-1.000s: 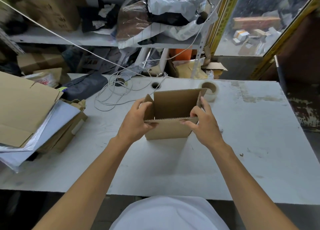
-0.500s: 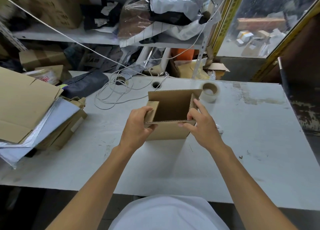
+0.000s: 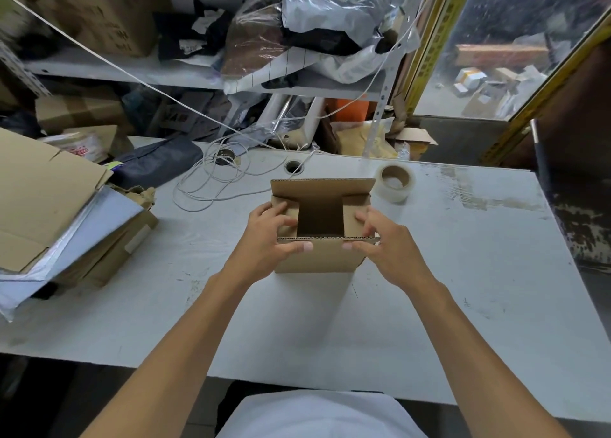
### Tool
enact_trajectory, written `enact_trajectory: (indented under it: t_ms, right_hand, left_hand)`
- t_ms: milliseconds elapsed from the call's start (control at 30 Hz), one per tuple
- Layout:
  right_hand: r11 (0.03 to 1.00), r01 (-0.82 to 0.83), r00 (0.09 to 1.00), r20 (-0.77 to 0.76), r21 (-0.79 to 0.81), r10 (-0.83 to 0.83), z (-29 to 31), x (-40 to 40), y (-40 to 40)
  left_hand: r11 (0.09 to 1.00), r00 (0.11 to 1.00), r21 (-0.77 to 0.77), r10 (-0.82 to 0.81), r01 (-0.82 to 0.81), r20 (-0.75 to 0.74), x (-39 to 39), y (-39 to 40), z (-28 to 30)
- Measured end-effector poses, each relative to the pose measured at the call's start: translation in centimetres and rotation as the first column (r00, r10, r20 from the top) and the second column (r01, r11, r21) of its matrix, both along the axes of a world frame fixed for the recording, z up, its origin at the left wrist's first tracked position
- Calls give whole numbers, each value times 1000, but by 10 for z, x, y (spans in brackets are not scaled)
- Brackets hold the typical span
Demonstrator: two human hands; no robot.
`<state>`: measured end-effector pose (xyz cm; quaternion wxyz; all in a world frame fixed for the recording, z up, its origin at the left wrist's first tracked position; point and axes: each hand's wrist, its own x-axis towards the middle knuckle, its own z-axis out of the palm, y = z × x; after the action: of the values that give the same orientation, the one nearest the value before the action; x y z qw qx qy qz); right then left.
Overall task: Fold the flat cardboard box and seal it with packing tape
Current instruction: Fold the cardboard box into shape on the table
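A small brown cardboard box [image 3: 322, 256] stands upright in the middle of the white table [image 3: 429, 289], its top open. My left hand [image 3: 264, 236] presses the left side flap down into the opening, thumb on the near wall. My right hand [image 3: 383, 239] does the same on the right side flap. Both small flaps lie nearly flat, with a dark gap between them. The far flap stands up and the near flap's edge faces me. A roll of clear packing tape [image 3: 395, 181] lies on the table just behind the box, to the right.
A stack of flat cardboard and grey plastic mailers [image 3: 49, 213] covers the table's left end. A coil of white cable [image 3: 215, 179] lies behind the box near two cable holes. Cluttered shelves stand at the back, a window at the right.
The box has been squared up and set straight. Both hands moved from gripping its sides to pushing the two small side flaps down inward.
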<state>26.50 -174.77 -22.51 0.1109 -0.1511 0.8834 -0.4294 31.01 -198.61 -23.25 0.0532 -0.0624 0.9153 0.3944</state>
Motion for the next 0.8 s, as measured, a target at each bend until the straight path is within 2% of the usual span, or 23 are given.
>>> enact_trajectory:
  t_ms: [100, 167, 300, 533, 600, 700, 800]
  right_hand:
    - [997, 57, 996, 71, -61, -52, -6, -3, 3]
    - [990, 97, 992, 96, -105, -87, -11, -2, 4]
    - [961, 164, 979, 157, -221, -130, -28, 2, 7]
    - [955, 193, 981, 59, -225, -185, -38, -8, 2]
    - [949, 224, 974, 34, -221, -222, -42, -11, 0]
    - [938, 258, 966, 52, -231, -253, -40, -20, 2]
    - [971, 153, 988, 41, -185, -148, -37, -33, 4]
  left_hand:
    - [1000, 998, -29, 3, -1, 65, -6, 1, 2]
    - [1000, 998, -17, 23, -22, 55, -5, 1, 2]
    - [963, 988, 223, 152, -149, 3, 0, -3, -5]
    - [828, 904, 428, 423, -363, -51, 0, 6, -21]
    - [816, 892, 433, 448, -383, -55, -1, 9, -22]
    - [852, 901, 386, 421, -353, -106, -7, 10, -22]
    - [890, 922, 340, 365, -305, -129, -14, 6, -24]
